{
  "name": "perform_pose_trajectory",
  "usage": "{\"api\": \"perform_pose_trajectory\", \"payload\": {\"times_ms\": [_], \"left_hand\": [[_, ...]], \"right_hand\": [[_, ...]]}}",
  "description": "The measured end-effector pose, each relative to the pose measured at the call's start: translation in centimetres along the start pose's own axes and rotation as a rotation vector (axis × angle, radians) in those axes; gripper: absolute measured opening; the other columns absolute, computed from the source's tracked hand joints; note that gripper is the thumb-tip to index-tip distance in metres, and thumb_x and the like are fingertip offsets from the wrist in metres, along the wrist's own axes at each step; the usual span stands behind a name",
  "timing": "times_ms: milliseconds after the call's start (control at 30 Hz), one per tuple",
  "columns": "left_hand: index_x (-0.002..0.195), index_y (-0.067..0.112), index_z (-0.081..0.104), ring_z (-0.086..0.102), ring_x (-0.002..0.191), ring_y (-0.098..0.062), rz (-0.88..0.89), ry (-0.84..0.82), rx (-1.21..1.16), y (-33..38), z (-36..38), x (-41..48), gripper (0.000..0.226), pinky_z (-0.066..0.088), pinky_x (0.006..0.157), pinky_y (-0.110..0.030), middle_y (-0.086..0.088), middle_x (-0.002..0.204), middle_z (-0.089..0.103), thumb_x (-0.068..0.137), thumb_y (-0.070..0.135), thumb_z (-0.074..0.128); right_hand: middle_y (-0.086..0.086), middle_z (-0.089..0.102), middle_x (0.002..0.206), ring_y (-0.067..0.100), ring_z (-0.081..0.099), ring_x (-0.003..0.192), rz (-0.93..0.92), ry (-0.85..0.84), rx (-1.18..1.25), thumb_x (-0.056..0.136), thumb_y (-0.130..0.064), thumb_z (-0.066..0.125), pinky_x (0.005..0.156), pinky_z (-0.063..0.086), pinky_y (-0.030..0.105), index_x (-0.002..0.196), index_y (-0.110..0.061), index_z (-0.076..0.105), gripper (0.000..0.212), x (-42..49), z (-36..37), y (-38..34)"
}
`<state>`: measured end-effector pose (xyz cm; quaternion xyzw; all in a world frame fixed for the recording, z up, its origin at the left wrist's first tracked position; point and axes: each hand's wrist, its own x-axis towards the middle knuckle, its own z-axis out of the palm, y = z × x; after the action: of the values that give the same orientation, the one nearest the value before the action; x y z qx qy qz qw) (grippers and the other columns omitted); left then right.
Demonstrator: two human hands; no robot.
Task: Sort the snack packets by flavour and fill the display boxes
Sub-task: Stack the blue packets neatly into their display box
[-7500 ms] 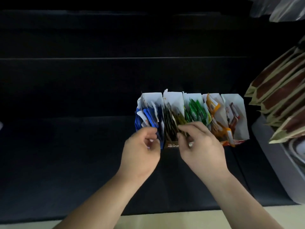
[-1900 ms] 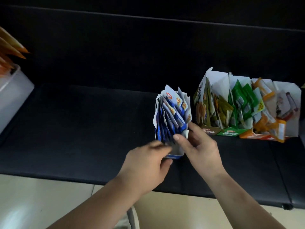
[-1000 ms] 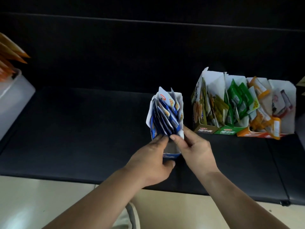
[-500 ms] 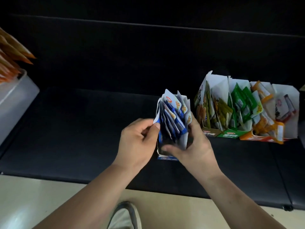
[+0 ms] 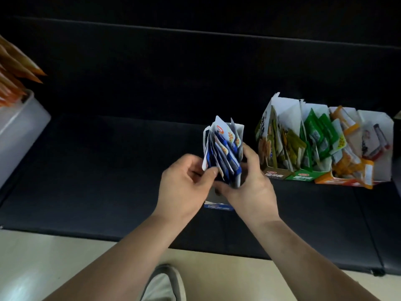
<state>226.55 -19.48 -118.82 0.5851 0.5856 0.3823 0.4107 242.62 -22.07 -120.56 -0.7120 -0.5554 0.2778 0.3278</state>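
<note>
The left hand (image 5: pixel 184 187) is pinching the blue packets (image 5: pixel 223 148) at their 8 o'clock edge, thumb tip pressing in and fingers curling behind. The right hand (image 5: pixel 253 192) is gripping them from 3 o'clock, thumb crossing the front. They are standing fanned in the blue display box (image 5: pixel 218 206) on the black bench (image 5: pixel 108 170). The row of filled boxes (image 5: pixel 301 177) is sitting at its 3 o'clock, near but apart.

So the person is holding a fat bunch of blue packets (image 5: pixel 223 148) with both hands. The left hand (image 5: pixel 184 187) is pinching the near edge and the right hand (image 5: pixel 252 185) is wrapping around the other side. The blue display box (image 5: pixel 218 205) is peeking out underneath, on the black bench (image 5: pixel 108 170). The row of filled boxes (image 5: pixel 303 177) is sitting just to the right.
</note>
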Motion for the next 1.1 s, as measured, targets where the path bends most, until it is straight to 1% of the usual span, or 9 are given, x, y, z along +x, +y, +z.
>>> {"api": "perform_pose_trajectory", "payload": {"times_ms": [233, 333, 400, 533, 667, 800, 900, 1000, 1100], "left_hand": [[0.09, 0.017, 0.076, 0.069, 0.071, -0.015, 0.117, -0.045, 0.025, -0.3, -1.1, 0.2, 0.015, 0.058, 0.062, -0.036, 0.004, 0.081, 0.072, 0.099, 0.028, 0.068], [0.094, 0.012, 0.07, 0.063, 0.059, -0.006, 0.152, 0.07, -0.019, 1.3, -2.3, -0.4, 0.016, 0.045, 0.052, -0.016, 0.015, 0.071, 0.067, 0.103, 0.023, 0.062], [0.095, 0.014, 0.062, 0.06, 0.058, -0.009, 0.166, 0.174, -0.036, 2.8, -3.4, -0.5, 0.017, 0.042, 0.049, -0.018, 0.013, 0.069, 0.064, 0.105, 0.026, 0.055], [0.103, 0.021, 0.054, 0.066, 0.08, -0.012, 0.217, 0.271, -0.035, 4.2, -5.4, -0.3, 0.013, 0.051, 0.062, -0.018, 0.01, 0.092, 0.067, 0.105, 0.031, 0.047], [0.106, 0.018, 0.061, 0.073, 0.083, -0.01, 0.108, 0.151, -0.161, 4.4, -5.9, -0.6, 0.015, 0.058, 0.064, -0.024, 0.007, 0.091, 0.074, 0.105, 0.03, 0.052], [0.1, 0.015, 0.066, 0.074, 0.078, -0.013, 0.102, 0.113, -0.222, 5.4, -5.2, -1.0, 0.012, 0.059, 0.063, -0.029, 0.004, 0.086, 0.076, 0.104, 0.023, 0.058], [0.091, 0.015, 0.07, 0.074, 0.069, -0.014, 0.097, 0.057, -0.288, 6.8, -4.2, -1.9, 0.011, 0.061, 0.058, -0.032, 0.0, 0.079, 0.076, 0.101, 0.018, 0.064], [0.089, 0.017, 0.073, 0.076, 0.074, -0.015, 0.126, -0.08, -0.327, 8.0, -3.6, -2.6, 0.01, 0.061, 0.059, -0.028, 0.001, 0.08, 0.076, 0.097, 0.016, 0.068], [0.103, 0.017, 0.076, 0.078, 0.087, -0.02, 0.119, -0.23, -0.409, 8.4, -3.6, -2.8, 0.016, 0.066, 0.071, -0.041, 0.0, 0.094, 0.079, 0.095, 0.026, 0.066]], "right_hand": [[-0.025, 0.073, 0.116, -0.003, 0.069, 0.109, -0.006, -0.034, 0.162, 0.08, -0.041, 0.088, 0.099, 0.059, 0.036, 0.151, -0.055, 0.038, 0.089, -0.4, -0.7, 1.5], [-0.025, 0.074, 0.11, -0.002, 0.07, 0.107, 0.054, -0.032, 0.138, 0.081, -0.052, 0.083, 0.094, 0.061, 0.037, 0.143, -0.055, 0.049, 0.071, -0.3, -0.4, 2.1], [-0.026, 0.074, 0.107, 0.0, 0.07, 0.105, 0.091, -0.032, 0.143, 0.082, -0.058, 0.079, 0.09, 0.062, 0.039, 0.137, -0.056, 0.054, 0.061, -0.3, -0.4, 2.3], [-0.027, 0.073, 0.113, 0.0, 0.069, 0.109, 0.104, -0.026, 0.148, 0.076, -0.061, 0.082, 0.091, 0.061, 0.042, 0.135, -0.056, 0.054, 0.066, -0.6, -0.7, 1.4], [-0.024, 0.062, 0.127, 0.0, 0.061, 0.12, 0.012, 0.085, 0.195, 0.074, -0.044, 0.09, 0.099, 0.056, 0.035, 0.133, -0.049, 0.057, 0.067, -2.1, -1.7, -0.7], [-0.015, 0.057, 0.114, 0.011, 0.062, 0.105, -0.15, 0.34, 0.152, 0.07, -0.052, 0.083, 0.082, 0.052, 0.019, 0.115, -0.039, 0.058, 0.053, -4.0, -3.4, -3.9], [-0.009, 0.064, 0.108, 0.016, 0.068, 0.094, -0.221, 0.226, 0.208, 0.07, -0.045, 0.089, 0.074, 0.056, 0.025, 0.11, -0.031, 0.066, 0.048, -4.6, -4.1, -5.7], [-0.014, 0.07, 0.115, 0.014, 0.07, 0.106, -0.218, 0.085, 0.311, 0.069, -0.051, 0.086, 0.078, 0.059, 0.021, 0.124, -0.028, 0.07, 0.061, -4.8, -4.4, -7.0], [-0.018, 0.077, 0.103, 0.003, 0.074, 0.096, -0.131, 0.087, 0.446, 0.081, -0.022, 0.083, 0.078, 0.057, 0.013, 0.12, -0.032, 0.071, 0.043, -4.8, -5.2, -7.0]]}}
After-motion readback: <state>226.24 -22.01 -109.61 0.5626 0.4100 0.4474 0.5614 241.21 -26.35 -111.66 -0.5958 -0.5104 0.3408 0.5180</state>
